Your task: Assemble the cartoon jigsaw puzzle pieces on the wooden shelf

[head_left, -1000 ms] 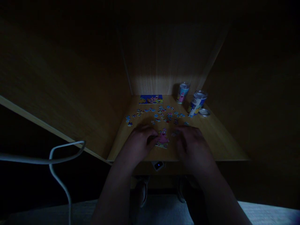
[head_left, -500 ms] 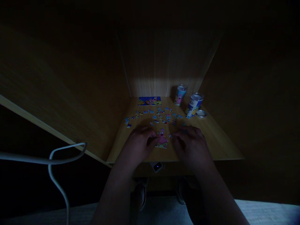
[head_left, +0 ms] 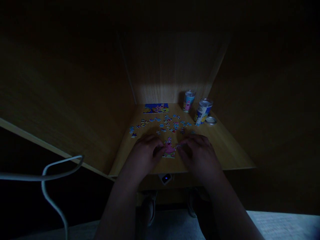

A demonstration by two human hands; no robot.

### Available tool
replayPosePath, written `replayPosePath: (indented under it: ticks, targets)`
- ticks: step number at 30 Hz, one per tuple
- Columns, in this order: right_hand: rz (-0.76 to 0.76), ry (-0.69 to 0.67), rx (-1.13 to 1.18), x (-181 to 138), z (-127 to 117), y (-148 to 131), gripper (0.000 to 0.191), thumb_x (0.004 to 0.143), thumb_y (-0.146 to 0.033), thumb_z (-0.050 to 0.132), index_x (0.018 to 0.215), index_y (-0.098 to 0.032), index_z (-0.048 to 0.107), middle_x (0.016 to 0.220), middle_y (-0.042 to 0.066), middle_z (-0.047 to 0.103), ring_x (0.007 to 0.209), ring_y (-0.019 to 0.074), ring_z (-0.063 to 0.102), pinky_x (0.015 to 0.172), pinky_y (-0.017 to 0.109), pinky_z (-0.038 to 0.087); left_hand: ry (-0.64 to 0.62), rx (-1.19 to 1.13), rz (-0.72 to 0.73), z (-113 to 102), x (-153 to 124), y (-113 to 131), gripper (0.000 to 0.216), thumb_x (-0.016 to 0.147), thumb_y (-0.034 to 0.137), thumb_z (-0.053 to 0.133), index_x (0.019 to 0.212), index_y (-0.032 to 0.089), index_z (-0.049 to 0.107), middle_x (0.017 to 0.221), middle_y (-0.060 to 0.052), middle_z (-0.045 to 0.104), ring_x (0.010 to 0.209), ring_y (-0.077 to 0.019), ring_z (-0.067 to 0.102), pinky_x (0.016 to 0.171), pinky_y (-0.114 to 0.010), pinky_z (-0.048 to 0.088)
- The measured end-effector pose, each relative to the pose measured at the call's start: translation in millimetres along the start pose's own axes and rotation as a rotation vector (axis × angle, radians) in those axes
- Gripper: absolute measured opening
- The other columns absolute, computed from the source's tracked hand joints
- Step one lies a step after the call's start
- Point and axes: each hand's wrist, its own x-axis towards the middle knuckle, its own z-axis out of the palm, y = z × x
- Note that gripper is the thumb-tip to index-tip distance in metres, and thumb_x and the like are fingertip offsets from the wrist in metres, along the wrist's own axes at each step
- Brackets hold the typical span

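Note:
Several joined jigsaw pieces form a pink-figured puzzle section [head_left: 169,150] flat on the wooden surface between my hands. My left hand [head_left: 146,150] is closed, thumb and forefinger together at the section's left edge. My right hand [head_left: 198,150] pinches a small puzzle piece [head_left: 178,146] close to the section's right edge; in this dim light I cannot tell whether the two touch. Beyond my hands lie several loose puzzle pieces [head_left: 168,122]. Behind them is a blue picture card [head_left: 156,108] with cartoon figures.
Two cartoon-printed cans, one farther back [head_left: 188,101] and one nearer [head_left: 203,111], stand at the back right. A round metal lid [head_left: 210,120] lies beside them. Wooden walls enclose the surface. A white cable [head_left: 53,203] hangs at left, and a small device [head_left: 165,178] sits below the front edge.
My right hand has brought the small puzzle piece left, closer to the joined section. My left hand stays at its edge. The whole view has shifted slightly.

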Motion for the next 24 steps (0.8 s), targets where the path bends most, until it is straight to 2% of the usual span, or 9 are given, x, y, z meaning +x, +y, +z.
replayPosePath:
  ticks: [6,9,13,19,24]
  targets:
    - [0.015,0.01,-0.008,0.2,0.5,-2.2,0.011,0.107,-0.031,0.074,0.112,-0.023,0.08,0.123,0.012,0.081,0.124,0.0373,0.067,0.113,0.058,0.055,-0.004,-0.025,0.141,-0.2,-0.2,0.1,0.005,0.108,0.02,0.079,0.108,0.025,0.078,0.113,-0.003,0.081,0.109,-0.0251,0.073,0.098,-0.044,0.056]
    - [0.062,0.054,-0.058,-1.5,2.4,-2.1,0.019,0.107,-0.03,0.07,0.12,-0.02,0.079,0.128,0.016,0.08,0.128,0.0396,0.066,0.115,0.061,0.054,-0.013,-0.032,0.168,0.4,0.4,-1.6,0.006,0.109,0.02,0.076,0.108,0.025,0.079,0.116,-0.002,0.084,0.109,-0.0252,0.074,0.098,-0.045,0.057]
    - [0.06,0.078,-0.09,-3.1,3.4,-2.2,0.033,0.106,-0.032,0.069,0.137,-0.022,0.076,0.144,0.018,0.075,0.138,0.0414,0.062,0.118,0.064,0.052,-0.036,-0.051,0.159,0.7,1.3,-2.4,0.01,0.109,0.018,0.075,0.103,0.024,0.079,0.111,-0.002,0.084,0.105,-0.0243,0.075,0.096,-0.044,0.057]
    - [0.043,0.053,-0.074,-1.9,2.2,-3.0,0.015,0.108,-0.034,0.072,0.116,-0.025,0.08,0.14,0.015,0.076,0.139,0.0409,0.062,0.117,0.064,0.054,-0.03,-0.035,0.161,2.4,-0.9,-4.0,0.01,0.108,0.017,0.077,0.106,0.026,0.08,0.113,-0.002,0.084,0.107,-0.0246,0.075,0.097,-0.044,0.058]
    - [0.026,0.034,-0.058,-1.5,1.5,-2.7,0.013,0.109,-0.033,0.07,0.115,-0.026,0.078,0.139,0.013,0.076,0.139,0.0396,0.063,0.12,0.064,0.052,-0.023,-0.033,0.157,1.0,0.0,-1.6,0.008,0.107,0.018,0.079,0.104,0.025,0.081,0.109,-0.002,0.083,0.106,-0.0246,0.075,0.096,-0.044,0.058]
